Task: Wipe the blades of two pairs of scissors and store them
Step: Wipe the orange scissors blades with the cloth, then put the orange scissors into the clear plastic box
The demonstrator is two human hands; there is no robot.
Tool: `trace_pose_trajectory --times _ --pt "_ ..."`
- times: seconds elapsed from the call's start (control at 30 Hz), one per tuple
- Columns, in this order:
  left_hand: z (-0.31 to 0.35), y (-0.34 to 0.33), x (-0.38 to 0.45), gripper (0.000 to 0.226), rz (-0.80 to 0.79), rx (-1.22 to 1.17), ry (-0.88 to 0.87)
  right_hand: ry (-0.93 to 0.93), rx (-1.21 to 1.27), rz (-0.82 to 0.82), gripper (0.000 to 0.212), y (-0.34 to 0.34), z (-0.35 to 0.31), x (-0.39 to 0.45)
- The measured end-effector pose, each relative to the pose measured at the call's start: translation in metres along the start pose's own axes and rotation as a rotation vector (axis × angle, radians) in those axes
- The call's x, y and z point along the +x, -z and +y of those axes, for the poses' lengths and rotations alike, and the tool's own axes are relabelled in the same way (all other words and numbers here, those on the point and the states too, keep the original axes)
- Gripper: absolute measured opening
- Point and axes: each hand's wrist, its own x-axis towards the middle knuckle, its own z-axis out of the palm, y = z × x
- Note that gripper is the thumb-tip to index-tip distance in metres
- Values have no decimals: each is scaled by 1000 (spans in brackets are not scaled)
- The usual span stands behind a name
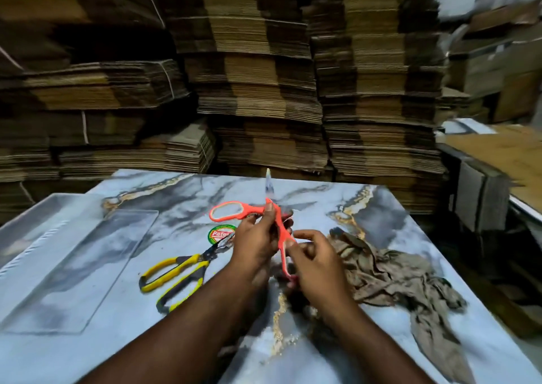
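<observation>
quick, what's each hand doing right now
Left hand: grips the orange scissors near the pivot.
Right hand: pinches their lower handle.

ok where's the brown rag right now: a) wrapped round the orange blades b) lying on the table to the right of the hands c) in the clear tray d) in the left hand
b: the brown rag lies crumpled on the table, right of both hands, which hold only the orange scissors.

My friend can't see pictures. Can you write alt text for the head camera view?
Two hands, left and right, hold open orange-handled scissors above a marble-patterned table. Yellow-and-black scissors lie left, a crumpled brown cloth right.
</observation>
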Motion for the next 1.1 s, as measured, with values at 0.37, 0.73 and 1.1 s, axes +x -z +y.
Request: trace_pose_trajectory --times 0.37,0.73,1.1 --pt "38 54 -16 28 113 -21 -37 48 185 2 11 19 5 -9" --pt "3 65 -55 31 -30 491 -329 -13 402 101 4 -37 -1 -17" --pt "87 83 -53 21 72 671 -378 327 170 -119 26 -86 -33 -47"
